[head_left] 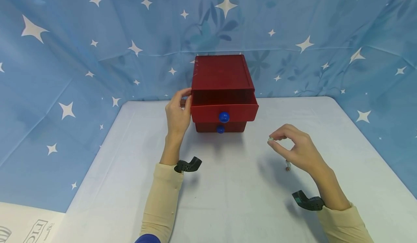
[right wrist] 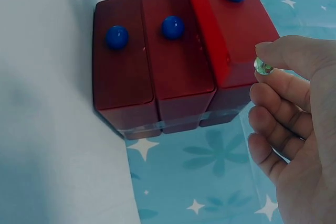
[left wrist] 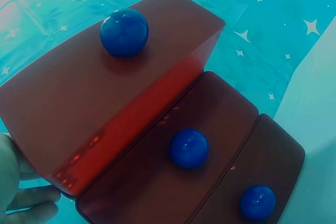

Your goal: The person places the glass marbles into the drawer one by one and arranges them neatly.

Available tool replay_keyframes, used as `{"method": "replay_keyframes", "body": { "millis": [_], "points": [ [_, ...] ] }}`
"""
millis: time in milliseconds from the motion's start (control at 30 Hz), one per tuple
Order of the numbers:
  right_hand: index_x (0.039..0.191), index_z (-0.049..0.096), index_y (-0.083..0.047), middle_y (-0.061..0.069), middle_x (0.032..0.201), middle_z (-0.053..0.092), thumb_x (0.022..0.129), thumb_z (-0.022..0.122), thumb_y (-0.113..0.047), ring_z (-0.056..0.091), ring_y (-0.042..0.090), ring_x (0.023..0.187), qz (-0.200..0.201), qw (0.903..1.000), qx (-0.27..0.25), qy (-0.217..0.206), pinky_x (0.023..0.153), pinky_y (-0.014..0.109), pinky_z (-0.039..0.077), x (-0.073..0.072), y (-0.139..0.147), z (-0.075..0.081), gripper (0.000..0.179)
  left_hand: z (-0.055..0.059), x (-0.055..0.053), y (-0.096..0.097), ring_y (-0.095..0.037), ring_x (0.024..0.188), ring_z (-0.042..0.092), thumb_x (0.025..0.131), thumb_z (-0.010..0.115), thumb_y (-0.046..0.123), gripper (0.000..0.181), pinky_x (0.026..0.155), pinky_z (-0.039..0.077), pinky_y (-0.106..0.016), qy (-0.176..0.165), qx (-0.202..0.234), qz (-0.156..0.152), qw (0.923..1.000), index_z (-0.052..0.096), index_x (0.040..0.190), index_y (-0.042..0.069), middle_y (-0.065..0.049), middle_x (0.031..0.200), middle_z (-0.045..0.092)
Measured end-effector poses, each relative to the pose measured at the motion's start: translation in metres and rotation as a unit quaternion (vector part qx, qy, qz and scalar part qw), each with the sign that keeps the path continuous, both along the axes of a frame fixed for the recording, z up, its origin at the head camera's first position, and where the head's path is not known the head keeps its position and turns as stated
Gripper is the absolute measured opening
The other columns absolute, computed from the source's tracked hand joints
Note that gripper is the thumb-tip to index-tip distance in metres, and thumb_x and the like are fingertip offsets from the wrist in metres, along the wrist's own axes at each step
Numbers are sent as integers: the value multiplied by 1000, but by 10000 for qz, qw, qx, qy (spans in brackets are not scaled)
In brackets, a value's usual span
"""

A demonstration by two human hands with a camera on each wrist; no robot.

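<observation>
A red drawer cabinet (head_left: pixel 223 72) with round blue knobs stands at the back of the table. Its top drawer (head_left: pixel 208 113) is pulled out; the lower ones are closed. My left hand (head_left: pixel 178 114) touches the cabinet's left side beside the pulled-out drawer, and its fingers (left wrist: pixel 34 205) show at the cabinet's edge in the left wrist view. Between thumb and forefinger, my right hand (head_left: pixel 298 147) pinches a small glittering greenish bead (right wrist: pixel 263 66), held to the right of the cabinet and in front of it. The other right fingers are loosely curled.
A small clear and brown trinket (head_left: pixel 288 165) lies on the white tabletop (head_left: pixel 224 199) below my right hand. A blue star-patterned cloth (head_left: pixel 146 36) hangs directly behind the cabinet. Pale printed material (head_left: pixel 29 223) shows at the lower left, past the table edge.
</observation>
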State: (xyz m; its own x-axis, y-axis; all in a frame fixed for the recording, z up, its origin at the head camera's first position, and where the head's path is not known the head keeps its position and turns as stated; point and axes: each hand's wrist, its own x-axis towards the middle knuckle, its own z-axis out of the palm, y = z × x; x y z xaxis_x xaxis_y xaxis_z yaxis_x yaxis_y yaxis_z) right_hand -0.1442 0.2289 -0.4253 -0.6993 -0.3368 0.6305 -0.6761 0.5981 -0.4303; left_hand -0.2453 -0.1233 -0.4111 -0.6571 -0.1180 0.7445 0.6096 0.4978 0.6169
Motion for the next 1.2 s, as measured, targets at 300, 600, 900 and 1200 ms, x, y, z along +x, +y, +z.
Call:
{"method": "replay_keyframes", "body": {
  "millis": [300, 600, 900, 1200],
  "points": [
    [94, 73, -15, -8, 91, 69, 72, 83, 1, 59, 1, 86, 99, 9998, -76, 129, 79, 9, 47, -3, -5, 6, 29, 0, -1, 0, -24, 76, 71, 100, 60, 10, 24, 75, 61, -34, 46, 7, 1, 10000, 67, 121, 2, -14, 113, 73],
    [95, 73, -12, -4, 90, 69, 73, 82, 2, 59, 3, 86, 167, 9995, -237, 129, 81, 8, 46, -6, -11, 12, 27, -1, 0, 0, -23, 76, 71, 100, 59, 12, 25, 76, 61, -34, -15, -8, -15, 10000, 66, 123, 3, -13, 115, 72],
    [96, 73, -11, -3, 90, 70, 72, 82, 3, 59, 4, 87, 255, 9988, -369, 192, 82, 9, 46, -9, -16, 16, 29, -1, 0, 0, -23, 76, 71, 100, 59, 12, 26, 77, 61, -34, -60, 4, -21, 10000, 66, 123, 4, -13, 117, 72],
    [96, 73, -9, -1, 90, 70, 73, 80, 3, 60, 3, 88, 295, 9983, -468, 209, 84, 9, 47, -10, -19, 20, 27, 0, -1, 0, -22, 76, 71, 100, 59, 12, 25, 75, 61, -34, -29, -10, 8, 10000, 67, 122, 4, -13, 115, 73]
  ]
}}
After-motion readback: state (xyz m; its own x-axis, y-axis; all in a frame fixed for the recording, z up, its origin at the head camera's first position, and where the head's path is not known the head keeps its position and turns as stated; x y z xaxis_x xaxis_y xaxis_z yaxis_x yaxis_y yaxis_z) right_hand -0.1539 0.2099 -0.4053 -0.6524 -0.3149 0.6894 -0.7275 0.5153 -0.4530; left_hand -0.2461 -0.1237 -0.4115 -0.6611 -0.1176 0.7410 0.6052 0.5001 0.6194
